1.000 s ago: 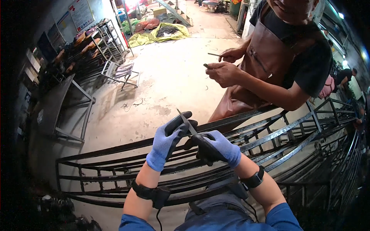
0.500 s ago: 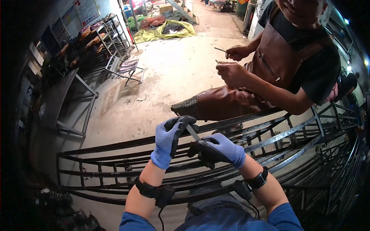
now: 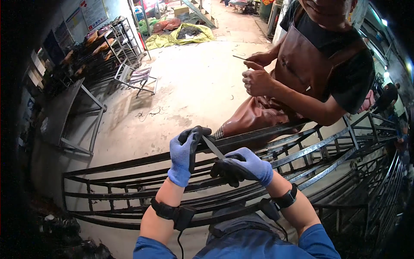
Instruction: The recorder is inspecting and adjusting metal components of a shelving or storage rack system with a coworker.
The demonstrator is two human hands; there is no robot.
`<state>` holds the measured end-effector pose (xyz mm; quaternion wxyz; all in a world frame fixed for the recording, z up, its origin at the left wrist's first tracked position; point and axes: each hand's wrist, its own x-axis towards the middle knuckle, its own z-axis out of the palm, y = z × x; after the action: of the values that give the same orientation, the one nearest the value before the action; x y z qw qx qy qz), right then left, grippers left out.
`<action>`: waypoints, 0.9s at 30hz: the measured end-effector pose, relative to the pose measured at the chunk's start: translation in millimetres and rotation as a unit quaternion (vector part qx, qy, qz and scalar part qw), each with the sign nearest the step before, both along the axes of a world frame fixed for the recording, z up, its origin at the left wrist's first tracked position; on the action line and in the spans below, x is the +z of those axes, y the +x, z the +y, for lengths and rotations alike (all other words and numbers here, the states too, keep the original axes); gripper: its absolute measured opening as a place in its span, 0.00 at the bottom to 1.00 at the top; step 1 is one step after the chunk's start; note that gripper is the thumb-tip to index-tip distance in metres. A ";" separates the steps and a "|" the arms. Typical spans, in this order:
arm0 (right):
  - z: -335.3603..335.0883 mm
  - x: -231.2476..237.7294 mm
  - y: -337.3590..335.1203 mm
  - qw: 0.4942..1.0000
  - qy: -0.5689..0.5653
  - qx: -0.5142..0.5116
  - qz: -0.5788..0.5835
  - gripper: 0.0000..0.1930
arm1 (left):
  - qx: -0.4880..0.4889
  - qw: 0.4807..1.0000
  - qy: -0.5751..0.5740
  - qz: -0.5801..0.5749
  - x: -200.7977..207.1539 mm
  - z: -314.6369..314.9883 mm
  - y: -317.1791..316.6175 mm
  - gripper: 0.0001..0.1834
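A flat grey metal strip (image 3: 213, 147) slants between my two hands above a black metal rack (image 3: 125, 165). My left hand (image 3: 183, 152), in a blue glove with black fingers, pinches at the strip's upper end, its thumb and fingers pressed together. Lower down, my right hand (image 3: 246, 166), gloved alike, has its fingers closed round the other end and hides it. Across the rack a person in a brown apron (image 3: 297, 60) holds a thin stick (image 3: 239, 57) with both hands close together; part of it is covered by their fingers.
Long bars of the rack run from left to right below my forearms. On the left stand a dark table (image 3: 64, 114) and a folding stool (image 3: 137, 78). Behind them is a loaded shelf (image 3: 105, 43). A yellow sheet (image 3: 189, 36) lies on the far floor.
The view has shifted slightly. My left hand has turned a little, while both hands stay on the strip. The other person's hands have come closer together.
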<state>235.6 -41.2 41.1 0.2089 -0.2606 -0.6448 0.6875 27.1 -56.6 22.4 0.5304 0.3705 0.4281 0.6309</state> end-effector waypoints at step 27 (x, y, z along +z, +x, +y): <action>1.0 -9.6 -8.3 0.995 0.078 -0.031 -0.044 0.19 | -0.057 0.994 0.068 0.062 8.3 -5.5 4.9 0.16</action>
<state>227.3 -40.2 31.6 0.2215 -0.2936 -0.6968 0.6158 32.0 -62.2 30.7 0.5115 0.4680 0.3948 0.6028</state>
